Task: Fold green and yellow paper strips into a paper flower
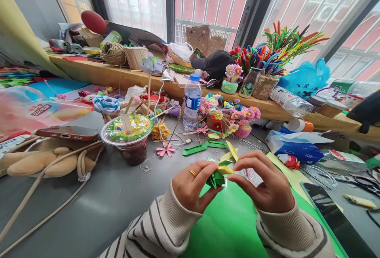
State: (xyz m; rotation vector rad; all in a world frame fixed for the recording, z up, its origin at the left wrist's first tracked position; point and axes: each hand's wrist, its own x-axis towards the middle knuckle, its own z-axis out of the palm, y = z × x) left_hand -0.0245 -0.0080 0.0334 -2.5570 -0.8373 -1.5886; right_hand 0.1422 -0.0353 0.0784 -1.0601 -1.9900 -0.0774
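My left hand, with a ring on one finger, is closed around a folded green paper piece. A folded yellow paper strip sticks out from it toward the right. My right hand pinches the right end of that strip between thumb and fingers. How the yellow and green parts join is hidden by my fingers. Just beyond my hands lie loose folded yellow strips and folded green strips. Under my forearms spreads a large green paper sheet on the grey table.
A lidded drink cup stands left, near a phone on a tan plush bag. Behind are a water bottle and fuzzy flowers. On the right lie a tissue pack, another phone and scissors.
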